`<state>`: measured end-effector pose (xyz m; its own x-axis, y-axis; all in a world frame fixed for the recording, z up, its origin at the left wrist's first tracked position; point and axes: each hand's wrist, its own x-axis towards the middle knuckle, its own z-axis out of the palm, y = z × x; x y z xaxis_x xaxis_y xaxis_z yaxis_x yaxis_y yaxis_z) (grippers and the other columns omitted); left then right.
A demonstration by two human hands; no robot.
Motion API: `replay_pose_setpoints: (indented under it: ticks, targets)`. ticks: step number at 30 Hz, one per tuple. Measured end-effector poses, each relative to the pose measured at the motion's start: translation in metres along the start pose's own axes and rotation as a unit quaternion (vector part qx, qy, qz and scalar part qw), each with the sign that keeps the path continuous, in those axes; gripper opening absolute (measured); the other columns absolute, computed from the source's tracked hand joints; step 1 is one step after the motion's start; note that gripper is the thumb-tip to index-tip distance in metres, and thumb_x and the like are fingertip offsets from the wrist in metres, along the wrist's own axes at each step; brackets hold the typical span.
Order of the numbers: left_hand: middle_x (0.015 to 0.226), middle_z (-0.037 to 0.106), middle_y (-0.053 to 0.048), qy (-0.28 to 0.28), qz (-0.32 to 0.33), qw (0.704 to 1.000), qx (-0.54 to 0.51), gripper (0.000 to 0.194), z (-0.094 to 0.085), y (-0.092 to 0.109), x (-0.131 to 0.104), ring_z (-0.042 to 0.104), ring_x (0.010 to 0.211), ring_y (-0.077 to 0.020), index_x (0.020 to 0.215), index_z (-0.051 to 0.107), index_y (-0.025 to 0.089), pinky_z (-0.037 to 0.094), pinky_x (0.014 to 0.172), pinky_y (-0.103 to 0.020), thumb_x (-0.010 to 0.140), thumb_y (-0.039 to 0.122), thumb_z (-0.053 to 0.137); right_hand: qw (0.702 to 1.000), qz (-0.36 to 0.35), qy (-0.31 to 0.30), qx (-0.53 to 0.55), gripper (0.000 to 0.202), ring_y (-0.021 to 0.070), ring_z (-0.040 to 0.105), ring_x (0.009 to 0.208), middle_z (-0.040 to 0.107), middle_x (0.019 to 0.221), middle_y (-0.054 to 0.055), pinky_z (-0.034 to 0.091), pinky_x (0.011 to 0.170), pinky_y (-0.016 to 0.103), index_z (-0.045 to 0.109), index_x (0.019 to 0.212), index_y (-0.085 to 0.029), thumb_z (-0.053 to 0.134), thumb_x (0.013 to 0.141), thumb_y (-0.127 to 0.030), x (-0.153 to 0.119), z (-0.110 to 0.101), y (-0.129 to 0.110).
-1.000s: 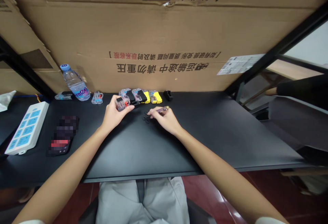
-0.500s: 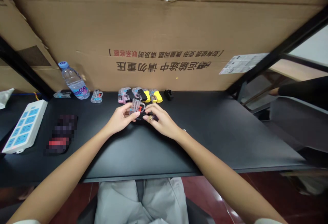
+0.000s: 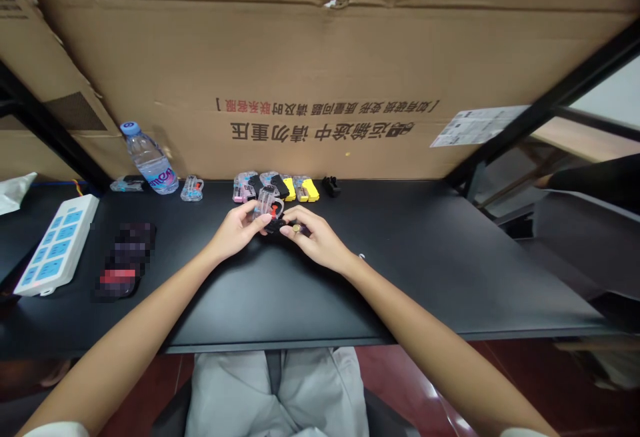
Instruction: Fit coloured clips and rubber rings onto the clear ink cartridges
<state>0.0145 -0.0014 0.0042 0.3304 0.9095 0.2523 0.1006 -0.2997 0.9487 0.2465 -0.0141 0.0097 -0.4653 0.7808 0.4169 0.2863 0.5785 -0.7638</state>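
My left hand [image 3: 234,232] is closed on a small clear plastic device [image 3: 265,204] with a red trigger-like piece and a ring-shaped end. A black part [image 3: 275,226] sits at the device's lower side, between my two hands. My right hand [image 3: 320,241] has its fingers bent against that black side. Between its thumb and fingers is a small dark item with a round gold end [image 3: 297,228]; its kind cannot be made out. Just behind my hands, several similar clear devices [image 3: 245,187] with pink, black and yellow parts stand in a row.
A small black part [image 3: 331,186] lies right of the row. Leftward are another clear device [image 3: 192,188], a water bottle [image 3: 153,160], a blurred dark object [image 3: 125,260] and a white power strip [image 3: 59,244]. Cardboard [image 3: 320,57] walls the black table's [image 3: 280,304] back.
The view has shifted slightly, so everything sits a little further right. Both hands keep nearly the same place; the device has turned a little and shows more of its red piece.
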Motion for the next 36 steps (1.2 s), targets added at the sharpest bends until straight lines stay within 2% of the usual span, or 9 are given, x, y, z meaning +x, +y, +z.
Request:
replay_pose_setpoints:
  ticks: [6,10,16,22,25,27,30,33,36]
  targets:
    - [0.112,0.082,-0.010,-0.037,0.005,0.999,0.007,0.053,-0.002,0.003,-0.003,0.077,0.081,-0.0216,0.117,0.076,0.018,0.067,0.071,-0.034,0.093,0.065,0.073,0.993,0.088,0.046,0.060,0.035,0.0178,0.059,0.072,0.070,0.086,0.002,0.047,0.068,0.030,0.065,0.119,-0.024,0.064,0.102,-0.054,-0.002,-0.003,0.001]
    - [0.113,0.081,-0.010,-0.048,0.009,0.999,-0.005,0.049,0.001,0.000,-0.005,0.076,0.085,-0.0220,0.118,0.076,0.018,0.067,0.073,-0.033,0.094,0.061,0.074,0.996,0.083,-0.015,0.011,0.033,0.0127,0.040,0.057,0.053,0.063,-0.003,0.036,0.059,0.028,0.069,0.083,-0.020,0.066,0.098,-0.050,-0.001,-0.006,0.001]
    - [0.113,0.079,-0.010,-0.050,0.037,0.998,0.008,0.042,0.005,-0.002,-0.006,0.075,0.090,-0.0215,0.122,0.072,0.017,0.066,0.078,-0.033,0.100,0.053,0.070,0.997,0.063,0.047,-0.017,0.038,0.0102,0.028,0.055,0.038,0.058,-0.006,0.028,0.054,0.027,0.058,0.067,-0.020,0.063,0.096,-0.044,-0.001,-0.001,0.001]
    - [0.106,0.080,-0.007,0.040,0.143,0.976,0.157,0.026,-0.006,0.010,-0.006,0.074,0.094,-0.0216,0.110,0.074,0.019,0.060,0.087,-0.034,0.100,0.043,0.072,0.996,0.055,0.053,-0.045,0.038,0.0103,0.027,0.054,0.037,0.056,-0.006,0.027,0.053,0.026,0.053,0.065,-0.021,0.059,0.097,-0.041,0.000,-0.003,0.002]
    - [0.103,0.080,-0.006,0.124,0.145,0.958,0.214,0.027,-0.024,0.015,-0.003,0.073,0.087,-0.0199,0.113,0.073,0.020,0.057,0.083,-0.032,0.100,0.043,0.072,0.992,0.051,0.068,-0.091,0.037,0.0110,0.032,0.054,0.040,0.056,-0.005,0.030,0.055,0.027,0.057,0.066,-0.020,0.060,0.096,-0.042,0.001,-0.016,0.010]
    - [0.100,0.080,-0.005,0.200,0.127,0.939,0.249,0.040,-0.041,0.015,0.000,0.071,0.080,-0.0183,0.130,0.067,0.020,0.055,0.079,-0.030,0.098,0.044,0.072,0.982,0.067,0.095,-0.149,0.036,0.0119,0.037,0.055,0.046,0.057,-0.003,0.033,0.058,0.027,0.060,0.066,-0.020,0.061,0.095,-0.042,0.001,-0.032,0.020]
    - [0.081,0.075,0.002,0.255,0.074,0.904,0.334,0.049,-0.068,0.013,0.003,0.063,0.063,-0.0149,0.142,0.060,0.024,0.049,0.068,-0.026,0.098,0.043,0.071,0.947,0.130,0.122,-0.266,0.036,0.0147,0.049,0.057,0.058,0.060,0.002,0.034,0.062,0.030,0.062,0.063,-0.021,0.061,0.093,-0.040,-0.001,-0.062,0.037]
    - [0.082,0.076,0.003,0.253,0.029,0.891,0.375,0.048,-0.086,0.008,0.004,0.065,0.062,-0.0145,0.140,0.061,0.026,0.050,0.070,-0.025,0.096,0.043,0.071,0.898,0.229,0.109,-0.359,0.031,0.0203,0.059,0.063,0.071,0.067,0.008,0.034,0.061,0.031,0.073,0.069,-0.022,0.063,0.092,-0.041,-0.004,-0.089,0.051]
    - [0.086,0.078,0.001,0.234,-0.018,0.889,0.393,0.047,-0.093,0.001,0.004,0.072,0.068,-0.0180,0.137,0.063,0.027,0.053,0.075,-0.027,0.094,0.044,0.071,0.862,0.298,0.092,-0.399,0.028,0.0263,0.068,0.073,0.077,0.077,0.012,0.035,0.062,0.032,0.082,0.081,-0.024,0.063,0.093,-0.040,-0.004,-0.101,0.059]
